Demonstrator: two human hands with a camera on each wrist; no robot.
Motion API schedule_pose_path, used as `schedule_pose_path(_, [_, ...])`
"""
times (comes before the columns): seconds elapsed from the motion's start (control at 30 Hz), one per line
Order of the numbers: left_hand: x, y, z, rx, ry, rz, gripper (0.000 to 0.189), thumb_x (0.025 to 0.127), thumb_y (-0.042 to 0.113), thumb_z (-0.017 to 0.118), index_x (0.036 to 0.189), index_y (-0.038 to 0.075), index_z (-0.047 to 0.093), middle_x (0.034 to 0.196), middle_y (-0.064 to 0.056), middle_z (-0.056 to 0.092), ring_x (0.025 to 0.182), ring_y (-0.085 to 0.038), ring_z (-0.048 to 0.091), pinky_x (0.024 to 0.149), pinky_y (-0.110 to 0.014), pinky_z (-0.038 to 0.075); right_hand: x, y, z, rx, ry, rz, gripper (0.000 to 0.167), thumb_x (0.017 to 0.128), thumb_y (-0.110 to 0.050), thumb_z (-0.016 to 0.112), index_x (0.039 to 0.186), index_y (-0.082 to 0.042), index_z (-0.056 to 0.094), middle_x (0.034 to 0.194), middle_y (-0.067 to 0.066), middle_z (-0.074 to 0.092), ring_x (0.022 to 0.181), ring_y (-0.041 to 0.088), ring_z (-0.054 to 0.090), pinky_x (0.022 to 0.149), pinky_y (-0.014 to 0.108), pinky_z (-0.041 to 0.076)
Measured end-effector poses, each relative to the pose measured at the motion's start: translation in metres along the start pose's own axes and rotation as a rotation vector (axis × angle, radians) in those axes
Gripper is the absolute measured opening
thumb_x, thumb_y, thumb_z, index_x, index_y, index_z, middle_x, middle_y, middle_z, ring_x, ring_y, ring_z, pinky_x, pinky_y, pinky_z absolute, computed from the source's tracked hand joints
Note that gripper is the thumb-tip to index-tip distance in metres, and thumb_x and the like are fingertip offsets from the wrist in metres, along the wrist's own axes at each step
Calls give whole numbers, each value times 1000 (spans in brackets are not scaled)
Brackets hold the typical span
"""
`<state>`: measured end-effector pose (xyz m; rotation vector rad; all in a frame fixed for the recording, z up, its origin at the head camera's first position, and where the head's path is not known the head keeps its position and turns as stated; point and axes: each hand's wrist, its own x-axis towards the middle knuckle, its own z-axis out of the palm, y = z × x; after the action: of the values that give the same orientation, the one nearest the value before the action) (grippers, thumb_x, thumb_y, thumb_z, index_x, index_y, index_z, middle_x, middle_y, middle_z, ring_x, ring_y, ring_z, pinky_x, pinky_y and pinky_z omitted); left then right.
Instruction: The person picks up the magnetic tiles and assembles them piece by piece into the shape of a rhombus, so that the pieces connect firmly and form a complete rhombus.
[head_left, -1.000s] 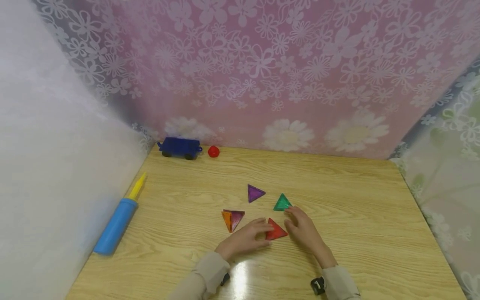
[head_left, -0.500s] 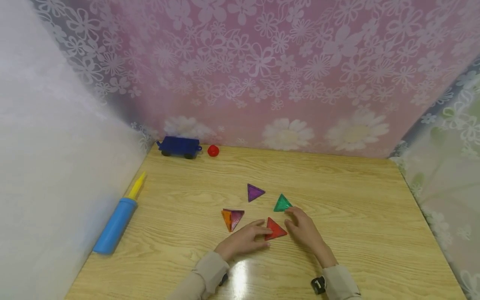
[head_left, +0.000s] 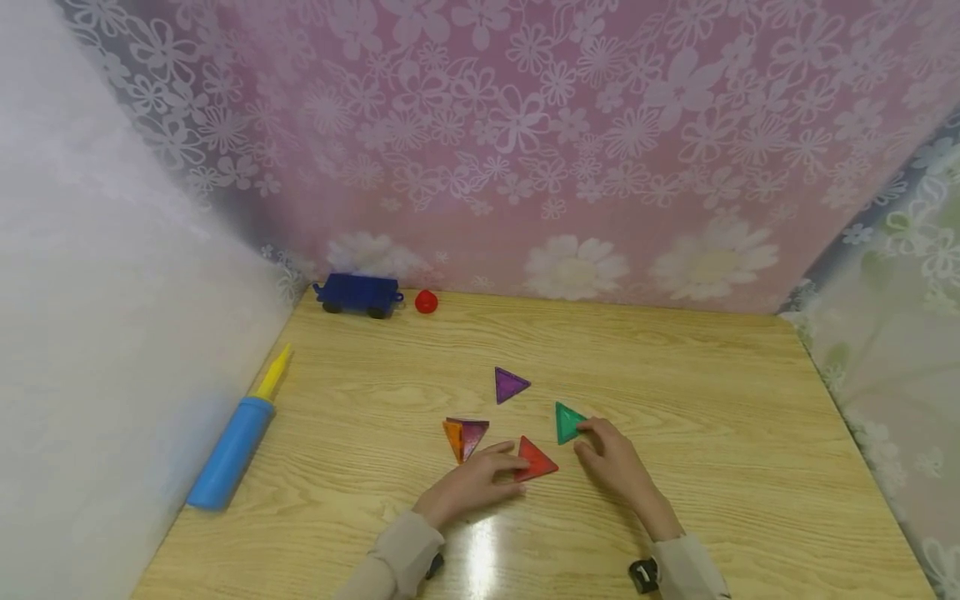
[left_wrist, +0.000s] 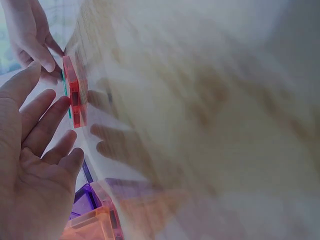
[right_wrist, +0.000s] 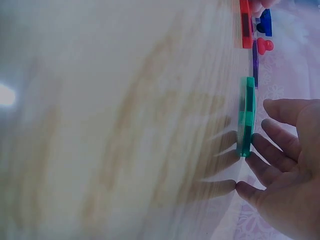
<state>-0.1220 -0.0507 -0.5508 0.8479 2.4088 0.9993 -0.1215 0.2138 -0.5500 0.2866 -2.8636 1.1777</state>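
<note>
Loosely spread, the fingers of my left hand (head_left: 471, 485) rest a fingertip on a red triangular magnetic tile (head_left: 536, 461) lying flat on the table. To its right my right hand (head_left: 617, 460) touches the near right corner of a green triangular tile (head_left: 569, 423) with its fingertips; the right wrist view shows these fingers (right_wrist: 270, 150) relaxed beside the tile's edge. A flat purple triangle (head_left: 511, 385) lies farther back. Left of the red tile, close to my left hand, an orange tile (head_left: 453, 437) stands tilted against a dark purple-pink triangle (head_left: 473, 435).
A blue toy wagon (head_left: 360, 295) and a small red knob-like piece (head_left: 426, 302) sit at the table's back left. A blue hand pump (head_left: 232, 454) with a yellow nozzle lies along the left edge. Floral curtain (head_left: 570, 167) borders the back.
My left hand has slid left, taking the red tile with it. The green tile has turned and shifted slightly nearer, with my right hand at its corner.
</note>
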Motion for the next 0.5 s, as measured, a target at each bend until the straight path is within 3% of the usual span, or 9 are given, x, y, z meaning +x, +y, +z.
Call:
schedule_pose_path(0.3, [-2, 0, -1, 3, 10, -22, 43, 94, 43, 56, 131, 20, 59, 147, -5, 42, 135, -24, 37, 108, -44, 36, -3, 3, 0, -10, -8, 27, 29, 90, -11, 65, 115, 3, 60, 117, 20, 60, 112, 39, 55, 94, 55, 44])
schedule_pose_path(0.5, [2, -1, 0, -47, 65, 6, 40, 96, 38, 56, 132, 21, 57, 136, 3, 53, 128, -16, 45, 107, -37, 38, -5, 3, -2, -4, -8, 28, 33, 89, -11, 66, 118, 2, 59, 120, 20, 59, 115, 40, 54, 95, 55, 43])
